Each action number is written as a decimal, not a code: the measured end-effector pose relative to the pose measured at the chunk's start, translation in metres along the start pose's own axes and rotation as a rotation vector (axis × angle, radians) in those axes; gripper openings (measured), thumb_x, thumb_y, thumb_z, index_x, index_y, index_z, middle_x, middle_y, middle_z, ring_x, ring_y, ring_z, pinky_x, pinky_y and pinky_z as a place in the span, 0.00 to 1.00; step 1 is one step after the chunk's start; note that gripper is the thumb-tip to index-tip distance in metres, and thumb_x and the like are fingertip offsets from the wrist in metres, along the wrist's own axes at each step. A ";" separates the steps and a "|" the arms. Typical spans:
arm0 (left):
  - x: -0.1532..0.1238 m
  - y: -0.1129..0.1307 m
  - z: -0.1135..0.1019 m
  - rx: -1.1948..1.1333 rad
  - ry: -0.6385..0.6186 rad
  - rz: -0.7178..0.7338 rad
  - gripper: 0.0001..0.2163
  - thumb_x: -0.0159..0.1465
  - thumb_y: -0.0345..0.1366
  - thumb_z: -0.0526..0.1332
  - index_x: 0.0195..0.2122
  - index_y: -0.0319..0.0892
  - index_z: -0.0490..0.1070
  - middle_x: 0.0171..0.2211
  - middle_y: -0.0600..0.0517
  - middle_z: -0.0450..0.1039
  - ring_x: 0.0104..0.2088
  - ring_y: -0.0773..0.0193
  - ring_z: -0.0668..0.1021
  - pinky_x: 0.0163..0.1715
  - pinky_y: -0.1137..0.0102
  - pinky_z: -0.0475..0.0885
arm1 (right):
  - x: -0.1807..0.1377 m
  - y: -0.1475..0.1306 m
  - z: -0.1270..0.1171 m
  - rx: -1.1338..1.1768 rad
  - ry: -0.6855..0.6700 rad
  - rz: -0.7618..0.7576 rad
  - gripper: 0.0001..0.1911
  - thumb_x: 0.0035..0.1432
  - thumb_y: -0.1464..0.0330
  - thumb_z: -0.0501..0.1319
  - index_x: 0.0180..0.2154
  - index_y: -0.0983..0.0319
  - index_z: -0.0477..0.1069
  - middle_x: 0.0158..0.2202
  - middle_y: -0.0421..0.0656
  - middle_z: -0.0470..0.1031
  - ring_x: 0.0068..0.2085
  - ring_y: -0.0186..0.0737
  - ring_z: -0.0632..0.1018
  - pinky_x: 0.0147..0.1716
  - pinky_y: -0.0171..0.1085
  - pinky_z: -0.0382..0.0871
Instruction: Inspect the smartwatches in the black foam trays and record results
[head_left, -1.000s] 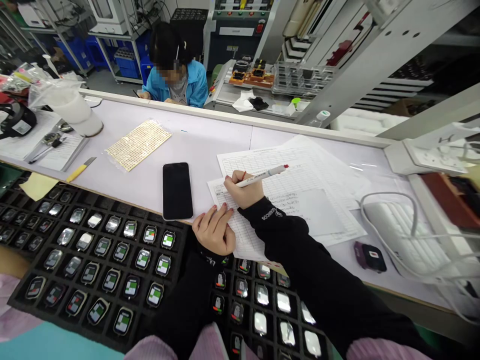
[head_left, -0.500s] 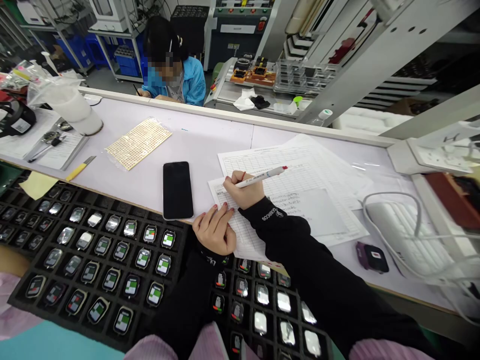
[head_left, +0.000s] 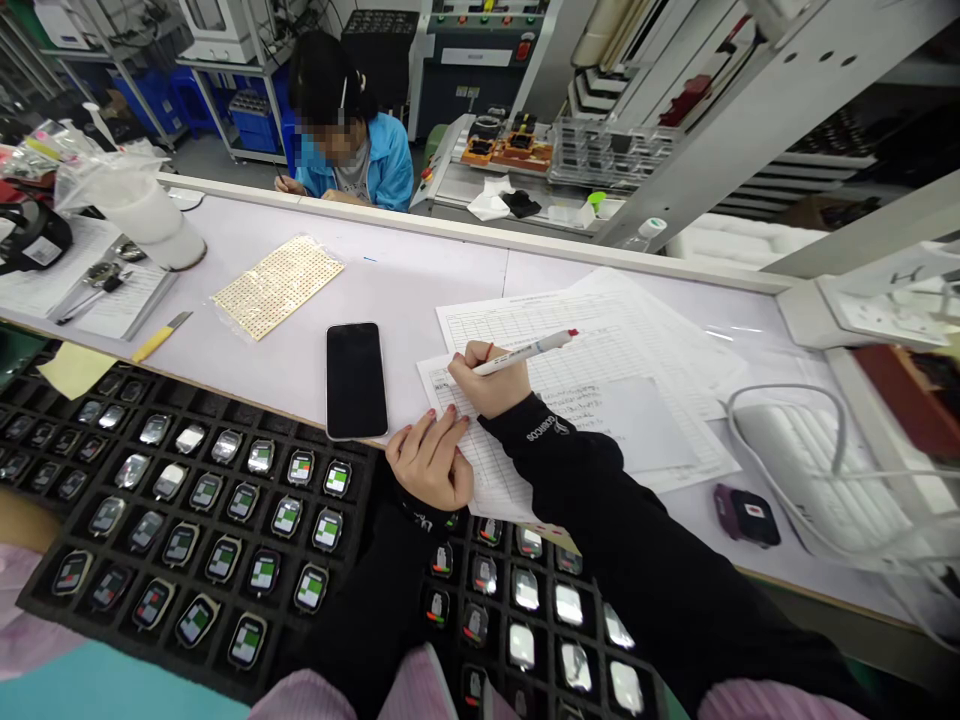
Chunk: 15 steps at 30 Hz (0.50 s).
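Observation:
My right hand (head_left: 486,380) grips a white pen with a red end (head_left: 525,352), its tip down on a printed form (head_left: 600,400) lying on the pale bench. My left hand (head_left: 429,462) rests flat on the near corner of the same paper, fingers stretched out, holding nothing. A black phone (head_left: 356,380) lies face up just left of both hands. Both sleeves are black.
Black trays (head_left: 45,590) of small watch-like devices fill the near side. A yellow perforated sheet (head_left: 279,284), a yellow-handled knife (head_left: 161,338), a white roll (head_left: 150,222) and a clipboard sit left. White cables (head_left: 825,440) and a small dark device (head_left: 744,514) lie right. A person in blue sits opposite.

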<state>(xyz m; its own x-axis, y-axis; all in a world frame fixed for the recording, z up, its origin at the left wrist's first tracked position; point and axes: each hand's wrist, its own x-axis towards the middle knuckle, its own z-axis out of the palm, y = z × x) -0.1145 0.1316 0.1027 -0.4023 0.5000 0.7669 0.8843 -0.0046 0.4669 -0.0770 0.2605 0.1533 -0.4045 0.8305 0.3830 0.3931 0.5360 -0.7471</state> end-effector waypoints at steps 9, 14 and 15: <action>0.000 0.000 0.000 -0.011 0.000 -0.003 0.17 0.55 0.30 0.52 0.41 0.46 0.76 0.42 0.56 0.77 0.44 0.64 0.76 0.48 0.66 0.59 | -0.001 0.001 0.000 0.013 0.016 -0.047 0.18 0.47 0.69 0.54 0.16 0.60 0.45 0.14 0.35 0.47 0.18 0.30 0.53 0.18 0.32 0.51; 0.000 0.000 0.000 -0.017 -0.003 -0.008 0.17 0.55 0.30 0.52 0.42 0.46 0.76 0.43 0.55 0.77 0.45 0.63 0.76 0.48 0.65 0.59 | -0.001 0.002 0.001 0.020 0.015 -0.061 0.18 0.47 0.70 0.54 0.16 0.60 0.44 0.14 0.34 0.46 0.18 0.30 0.52 0.18 0.33 0.50; 0.000 0.000 0.000 -0.011 -0.007 -0.008 0.17 0.55 0.30 0.52 0.41 0.46 0.76 0.43 0.55 0.77 0.45 0.64 0.76 0.48 0.65 0.59 | -0.001 0.001 0.001 0.021 0.020 -0.061 0.18 0.46 0.70 0.54 0.16 0.60 0.44 0.14 0.34 0.46 0.18 0.30 0.52 0.18 0.33 0.50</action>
<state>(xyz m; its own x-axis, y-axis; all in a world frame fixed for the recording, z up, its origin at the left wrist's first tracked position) -0.1146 0.1313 0.1029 -0.4074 0.5057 0.7605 0.8785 -0.0106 0.4777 -0.0764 0.2601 0.1514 -0.4104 0.7993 0.4389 0.3505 0.5826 -0.7333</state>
